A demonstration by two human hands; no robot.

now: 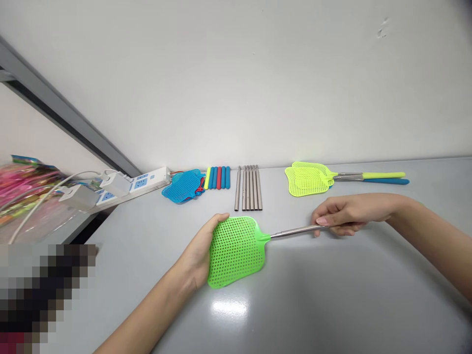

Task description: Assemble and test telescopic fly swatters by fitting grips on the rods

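Note:
My left hand (197,255) grips the left edge of a green perforated fly swatter head (236,250), held just above the grey table (332,295). A thin metal rod (295,230) runs from the head to the right. My right hand (346,215) pinches the far end of that rod with its fingers closed round it.
At the back lie several bare metal rods (249,188), coloured handle grips (218,178), blue swatter heads (183,187) and assembled yellow-green swatters (309,178). A white power strip (142,184) with plugs sits at the left, beside colourful packaging (22,189). A white wall rises behind.

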